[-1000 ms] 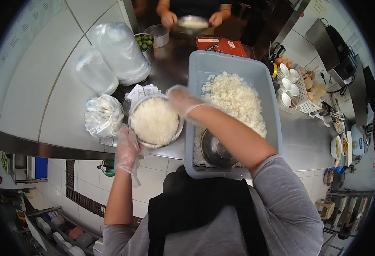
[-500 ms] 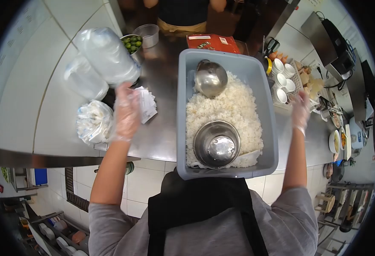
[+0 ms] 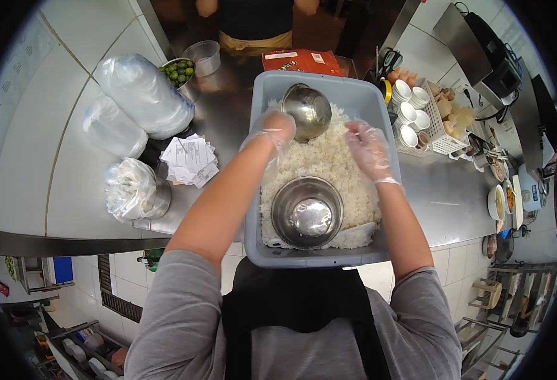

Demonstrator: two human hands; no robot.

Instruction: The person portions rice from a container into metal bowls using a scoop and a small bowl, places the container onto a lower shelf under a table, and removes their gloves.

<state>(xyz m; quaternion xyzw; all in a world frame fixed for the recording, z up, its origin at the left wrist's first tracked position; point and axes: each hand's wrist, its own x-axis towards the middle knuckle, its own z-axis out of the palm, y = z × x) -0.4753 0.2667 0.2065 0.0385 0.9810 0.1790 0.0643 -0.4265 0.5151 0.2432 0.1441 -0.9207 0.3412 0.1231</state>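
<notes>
A grey plastic tub [image 3: 389, 190] of cooked white rice [image 3: 320, 158] stands before me. Two steel bowls rest on the rice: the far bowl [image 3: 309, 113] is tilted, while the near bowl [image 3: 307, 213] sits close to me. My left hand [image 3: 277, 130], in a clear plastic glove, is at the left side of the far bowl; its fingers are mostly hidden, and contact is unclear. Over the rice at the right is my gloved right hand [image 3: 370, 152], fingers loosely bent and apart, with nothing visible in it. A white flat utensil [image 3: 352, 234] lies partly in the rice.
Left of the tub are paper slips [image 3: 190, 160], wrapped plastic bags [image 3: 145, 95], a container of bags [image 3: 133, 190] and green citrus fruits [image 3: 178, 73]. White cups [image 3: 405, 114] and a basket [image 3: 446, 139] stand right. A red packet [image 3: 302, 62] lies behind; another person [image 3: 256, 25] stands across.
Both hands have moved inward from either side of the tub to over the rice, near the far bowl. The view has shifted slightly; the bowls keep their places in the tub.
</notes>
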